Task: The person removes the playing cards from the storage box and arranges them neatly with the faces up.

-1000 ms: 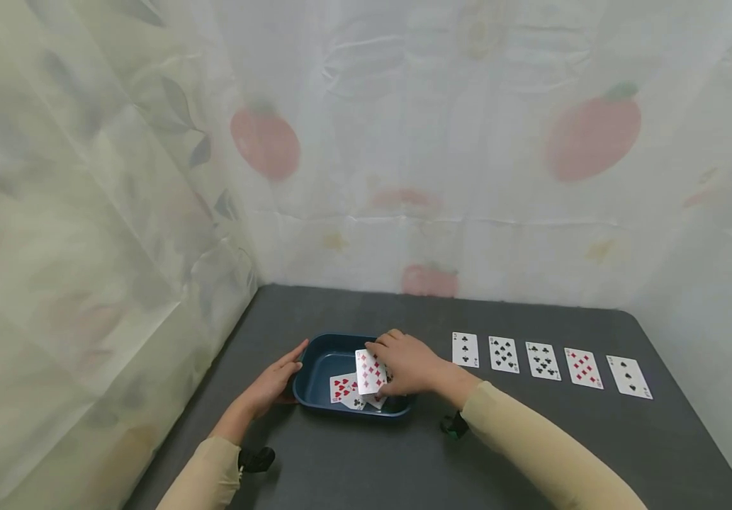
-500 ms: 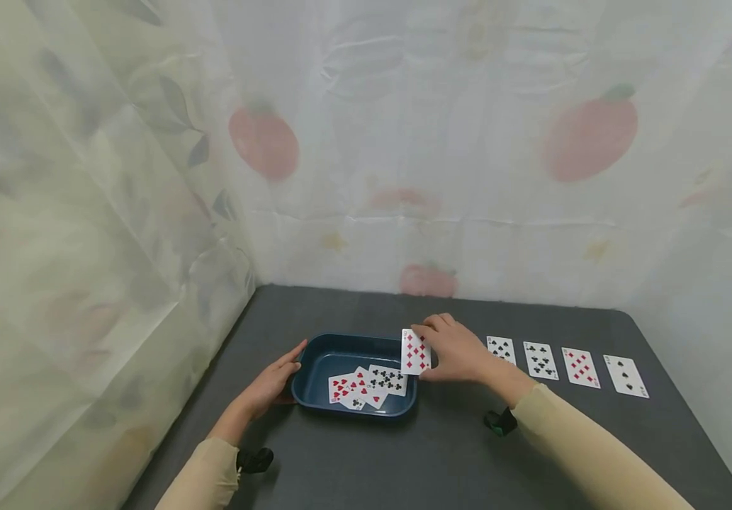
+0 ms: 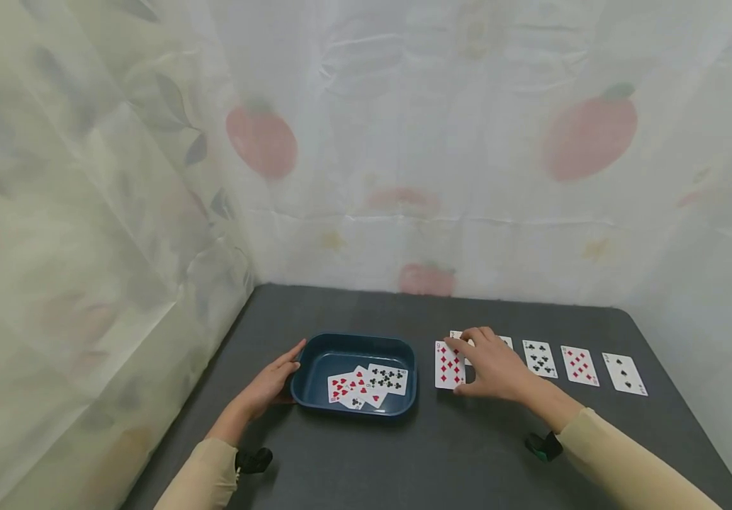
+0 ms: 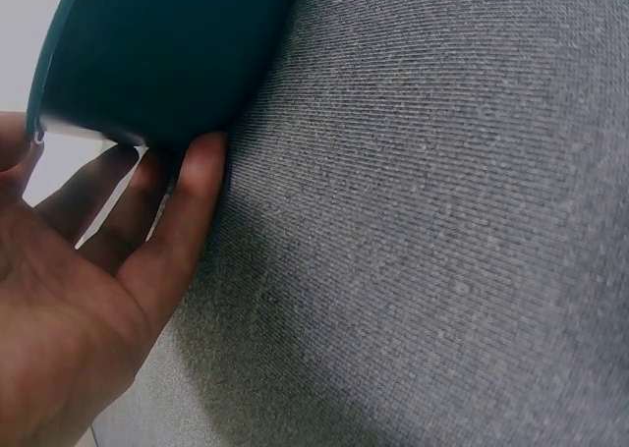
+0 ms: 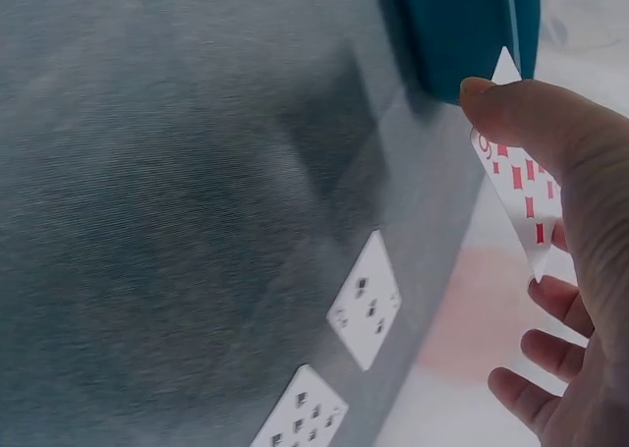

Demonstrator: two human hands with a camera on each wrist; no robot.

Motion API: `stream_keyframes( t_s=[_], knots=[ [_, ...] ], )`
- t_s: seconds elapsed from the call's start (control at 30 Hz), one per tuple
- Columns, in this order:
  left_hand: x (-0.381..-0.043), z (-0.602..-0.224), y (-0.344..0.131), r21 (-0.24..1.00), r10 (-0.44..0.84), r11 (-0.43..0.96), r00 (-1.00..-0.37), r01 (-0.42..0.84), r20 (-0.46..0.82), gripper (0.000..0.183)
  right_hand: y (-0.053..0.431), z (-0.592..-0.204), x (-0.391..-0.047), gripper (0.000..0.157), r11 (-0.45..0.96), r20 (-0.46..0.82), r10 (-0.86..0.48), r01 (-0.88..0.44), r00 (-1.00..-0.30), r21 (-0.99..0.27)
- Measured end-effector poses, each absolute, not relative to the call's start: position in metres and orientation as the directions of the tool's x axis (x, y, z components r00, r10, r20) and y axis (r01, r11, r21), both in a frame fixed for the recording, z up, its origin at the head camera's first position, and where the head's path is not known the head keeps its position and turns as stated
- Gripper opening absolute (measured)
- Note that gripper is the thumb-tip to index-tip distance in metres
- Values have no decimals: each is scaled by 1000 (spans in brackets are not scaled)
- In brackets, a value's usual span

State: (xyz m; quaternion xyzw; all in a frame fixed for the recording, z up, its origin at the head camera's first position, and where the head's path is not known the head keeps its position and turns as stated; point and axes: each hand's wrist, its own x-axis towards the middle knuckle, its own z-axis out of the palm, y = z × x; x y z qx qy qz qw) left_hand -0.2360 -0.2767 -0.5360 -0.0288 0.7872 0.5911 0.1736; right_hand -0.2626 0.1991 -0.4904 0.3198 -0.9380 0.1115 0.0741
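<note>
My left hand [image 3: 268, 388] rests against the left end of a dark blue tray [image 3: 335, 358]. In the left wrist view its nearly straight fingers [image 4: 177, 226] touch the tray's outer wall. Several face-up playing cards [image 3: 340, 388], hearts and clubs, overlap inside the tray. To the tray's right, my right hand [image 3: 498, 370] pinches a nine of diamonds [image 3: 448, 367] between thumb and fingers. That card is tilted above the table, its face towards the head camera. It partly covers a three of clubs [image 3: 455, 334] behind it, and the hand hides most of the card beside that.
Across the right side of the dark grey table [image 3: 366, 460] runs a row of face-up cards, including clubs [image 3: 540, 359], a diamonds card [image 3: 580, 365] and a three of spades [image 3: 624, 374]. Printed curtains [image 3: 366, 177] border the table behind and at the sides.
My right hand has carried the nine of diamonds out of the tray, rightwards to just in front of the row of cards. My left hand and the tray have stayed put.
</note>
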Motion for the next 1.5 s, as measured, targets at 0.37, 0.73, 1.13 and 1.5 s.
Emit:
stream_keyframes(
  t_s=[0.37, 0.73, 1.13, 1.5],
  knots=[
    [-235, -535, -277, 920, 161, 302, -938, -250, -308, 55, 215, -510, -245, 90, 787, 129, -580, -594, -805, -168],
    [-235, -535, -277, 917, 155, 309, -938, -252, -310, 55, 217, -525, -238, 83, 799, 57, -570, -569, -820, -194],
    [-233, -533, -276, 916, 158, 318, -939, -244, -305, 55, 217, -536, -237, 83, 791, 45, -570, -563, -820, -240],
    [-234, -534, -276, 914, 159, 322, -938, -247, -309, 55, 218, -530, -236, 81, 793, 5, -562, -541, -827, -280]
  ],
)
